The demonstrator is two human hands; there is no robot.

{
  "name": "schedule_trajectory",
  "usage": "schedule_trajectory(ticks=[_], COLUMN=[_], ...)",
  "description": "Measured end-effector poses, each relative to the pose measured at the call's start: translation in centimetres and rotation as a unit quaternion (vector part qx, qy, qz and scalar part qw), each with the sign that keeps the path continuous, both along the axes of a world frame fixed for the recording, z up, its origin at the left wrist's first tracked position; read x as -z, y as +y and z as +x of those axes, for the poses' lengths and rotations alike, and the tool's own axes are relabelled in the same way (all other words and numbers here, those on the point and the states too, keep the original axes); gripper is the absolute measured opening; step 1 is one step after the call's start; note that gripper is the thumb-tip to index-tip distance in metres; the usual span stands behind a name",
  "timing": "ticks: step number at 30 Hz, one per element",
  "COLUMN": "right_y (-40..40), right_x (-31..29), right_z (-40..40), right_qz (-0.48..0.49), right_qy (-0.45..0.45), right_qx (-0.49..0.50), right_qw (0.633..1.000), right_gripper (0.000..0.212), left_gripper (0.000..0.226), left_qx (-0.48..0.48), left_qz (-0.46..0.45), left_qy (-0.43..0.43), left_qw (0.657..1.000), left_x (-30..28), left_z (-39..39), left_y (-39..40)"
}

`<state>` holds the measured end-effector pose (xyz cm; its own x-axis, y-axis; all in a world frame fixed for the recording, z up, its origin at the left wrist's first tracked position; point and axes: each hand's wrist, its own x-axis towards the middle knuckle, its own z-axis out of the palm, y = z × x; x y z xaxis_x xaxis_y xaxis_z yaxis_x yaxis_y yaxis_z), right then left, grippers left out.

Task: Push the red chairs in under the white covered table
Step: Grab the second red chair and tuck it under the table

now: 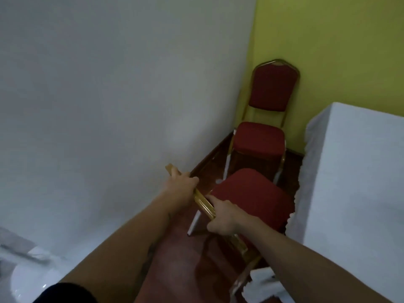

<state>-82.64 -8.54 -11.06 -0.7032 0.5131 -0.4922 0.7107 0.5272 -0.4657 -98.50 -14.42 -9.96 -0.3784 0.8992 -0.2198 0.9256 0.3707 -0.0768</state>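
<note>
White and yellow walls meet in a corner above a dark red floor [181,248]. One red chair [265,110] stands in that corner. A nearer red chair [251,200], with a gold frame, sits beside the white covered table [354,171]. The left hand [182,184] and right hand [223,217] are both closed tight around its gold top bar, arms stretched out.

Dim, soft, slightly blurred view; edges bend.
</note>
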Motion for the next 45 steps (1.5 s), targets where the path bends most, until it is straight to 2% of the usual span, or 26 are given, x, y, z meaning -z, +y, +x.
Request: schedule_trajectory(ticks=[5,8,10,13,14,15,20,25,29,40,45], right_y=[1.8,2.3,2.4,2.7,2.9,3.0,3.6,3.8,3.4,-1.8,-2.9], right_x=[0.3,0.5,0.7,1.2,1.4,1.5,2.8,2.6,2.1,1.4,1.5], right_z=[-0.5,0.0,0.2,0.5,0.7,0.8,1.7,1.6,0.9,-6.2,-9.2], right_qz=[0.022,0.028,0.033,0.041,0.041,0.04,0.026,0.017,0.027,0.061,0.07], right_qy=[-0.004,-0.007,-0.009,-0.005,-0.002,-0.001,0.022,0.011,-0.011,-0.019,-0.025], right_qx=[0.144,0.194,0.213,0.23,0.233,0.238,0.276,0.287,0.305,0.473,0.505], right_qw=[0.989,0.981,0.977,0.972,0.972,0.97,0.961,0.958,0.952,0.879,0.86], right_gripper=[0.076,0.072,0.07,0.064,0.061,0.059,0.048,0.036,0.005,0.008,0.014], left_gripper=[0.042,0.044,0.054,0.082,0.09,0.095,0.101,0.102,0.105,0.107,0.107], left_qx=[0.028,-0.029,-0.156,-0.359,-0.388,-0.393,-0.364,-0.361,-0.356,-0.266,-0.227], left_qz=[0.077,0.184,0.224,0.21,0.197,0.188,0.173,0.217,0.224,0.149,0.132], left_qy=[-0.149,-0.241,-0.309,-0.437,-0.471,-0.484,-0.432,-0.419,-0.451,-0.485,-0.479], left_qw=[0.985,0.952,0.911,0.797,0.768,0.759,0.807,0.804,0.787,0.82,0.838], left_x=[0.1,0.2,-0.1,-0.7,-0.8,-0.7,-0.2,0.3,1.3,1.8,1.9], left_z=[-3.6,-4.7,-3.9,-1.2,-0.2,0.5,1.7,2.1,1.8,-4.0,-6.6], left_y=[2.8,3.9,4.7,6.6,7.1,7.5,8.3,8.7,8.7,7.7,8.8])
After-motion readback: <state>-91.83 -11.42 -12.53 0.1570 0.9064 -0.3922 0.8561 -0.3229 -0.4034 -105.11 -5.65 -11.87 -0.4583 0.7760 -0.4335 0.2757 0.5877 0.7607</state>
